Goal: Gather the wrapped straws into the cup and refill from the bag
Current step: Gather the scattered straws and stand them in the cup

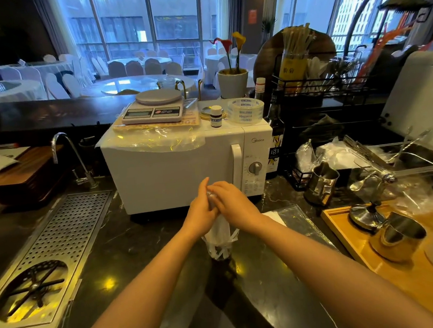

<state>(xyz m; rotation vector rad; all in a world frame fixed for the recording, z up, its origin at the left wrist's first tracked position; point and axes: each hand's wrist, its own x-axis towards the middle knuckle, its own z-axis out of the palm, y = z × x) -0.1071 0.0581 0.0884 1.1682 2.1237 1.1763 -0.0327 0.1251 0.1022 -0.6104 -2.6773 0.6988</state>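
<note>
while both hands clasp the bundle of wrapped straws (219, 228), the left hand (201, 211) and right hand (233, 204) have their fingers curled tight around its top, the clear cup (219, 251) sitting just below them on the dark counter (128, 248). to do it well, i'd keep the squeeze even, steer stray ends inside the rim under the fingers, then loosen gently.

In front of the smooth white microwave (174, 172) you see a shiny dark stone counter (129, 251). Left of it lies a holey metal drain tray (67, 227); right, a wooden tray (345, 231).
</note>
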